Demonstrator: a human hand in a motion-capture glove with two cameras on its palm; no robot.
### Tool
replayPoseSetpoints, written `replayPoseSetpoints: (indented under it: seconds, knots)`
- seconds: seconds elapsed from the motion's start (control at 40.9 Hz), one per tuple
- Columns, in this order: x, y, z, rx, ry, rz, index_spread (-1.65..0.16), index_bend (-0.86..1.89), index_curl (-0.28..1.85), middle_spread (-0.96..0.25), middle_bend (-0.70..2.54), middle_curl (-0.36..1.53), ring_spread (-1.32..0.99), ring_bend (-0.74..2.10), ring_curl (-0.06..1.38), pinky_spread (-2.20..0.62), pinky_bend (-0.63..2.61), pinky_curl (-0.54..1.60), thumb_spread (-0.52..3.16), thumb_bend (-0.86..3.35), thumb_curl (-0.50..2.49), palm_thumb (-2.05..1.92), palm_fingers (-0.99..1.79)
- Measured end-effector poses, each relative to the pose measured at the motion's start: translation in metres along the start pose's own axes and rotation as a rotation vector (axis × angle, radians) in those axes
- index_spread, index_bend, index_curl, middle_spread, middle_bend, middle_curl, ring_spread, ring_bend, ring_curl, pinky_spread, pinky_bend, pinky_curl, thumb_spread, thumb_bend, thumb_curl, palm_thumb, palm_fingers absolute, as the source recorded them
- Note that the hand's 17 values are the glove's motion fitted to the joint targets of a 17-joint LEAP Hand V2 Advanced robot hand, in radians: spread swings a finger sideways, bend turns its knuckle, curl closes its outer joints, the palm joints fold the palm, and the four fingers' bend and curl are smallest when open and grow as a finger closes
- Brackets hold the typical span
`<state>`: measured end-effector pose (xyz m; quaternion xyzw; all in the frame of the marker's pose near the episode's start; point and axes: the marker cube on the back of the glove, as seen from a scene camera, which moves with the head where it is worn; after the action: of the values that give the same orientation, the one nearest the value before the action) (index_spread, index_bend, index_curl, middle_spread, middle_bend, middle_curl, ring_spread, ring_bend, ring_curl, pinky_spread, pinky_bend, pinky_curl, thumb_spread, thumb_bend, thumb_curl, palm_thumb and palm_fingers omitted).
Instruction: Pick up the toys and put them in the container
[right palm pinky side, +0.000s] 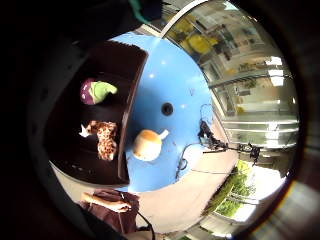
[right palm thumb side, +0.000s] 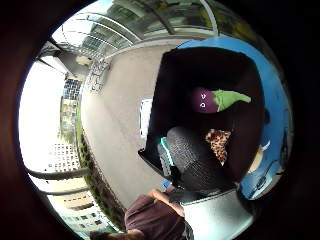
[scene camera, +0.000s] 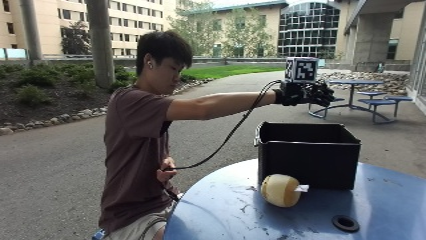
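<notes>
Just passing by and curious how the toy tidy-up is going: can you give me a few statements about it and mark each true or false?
1. The black container holds two toys. True: the purple eggplant toy and the spotted plush.
2. The round tan toy is inside it. False: it lies on the blue table, beside the container.
3. The gloved right hand is above the container. True.
4. That hand's grip holds a toy. False: it holds nothing.

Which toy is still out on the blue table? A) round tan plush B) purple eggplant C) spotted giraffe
A: the round tan plush sits on the blue table beside the black container, while the eggplant and giraffe lie inside it.
</notes>
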<state>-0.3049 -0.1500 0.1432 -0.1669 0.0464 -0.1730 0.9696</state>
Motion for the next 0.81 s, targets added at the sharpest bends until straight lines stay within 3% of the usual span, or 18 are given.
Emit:
replayPoseSetpoints:
  seconds: [0.073, 0.293, 0.538, 0.685, 0.807]
  knots:
    - [0.047, 0.019, -0.001, -0.039, 0.069, -0.008, -0.16, 0.03, 0.13, 0.03, 0.12, 0.39, -0.04, 0.52, 0.28, 0.00, 1.02, 0.40, 1.18, -0.03, 0.51, 0.00, -0.39]
    - [0.070, 0.041, -0.008, -0.061, -0.125, 0.050, -0.16, 0.04, 0.11, 0.03, 0.14, 0.35, -0.02, 0.48, 0.27, 0.03, 0.93, 0.36, 1.24, -0.02, 0.45, 0.00, -0.31]
    - [0.136, 0.082, 0.007, -0.138, -0.048, 0.120, -0.17, 0.06, 0.11, 0.02, 0.14, 0.33, -0.01, 0.44, 0.27, 0.03, 0.86, 0.34, 1.36, 0.06, 0.45, 0.15, -0.28]
    - [0.155, 0.100, 0.047, -0.179, 0.021, 0.077, -0.17, 0.05, 0.11, 0.02, 0.13, 0.31, -0.01, 0.42, 0.27, 0.04, 0.86, 0.34, 1.39, 0.07, 0.44, 0.19, -0.28]
    - [0.163, 0.113, 0.115, -0.296, 0.015, 0.031, -0.18, 0.05, 0.11, 0.02, 0.13, 0.30, -0.01, 0.40, 0.27, 0.03, 0.85, 0.34, 1.39, 0.06, 0.43, 0.20, -0.28]
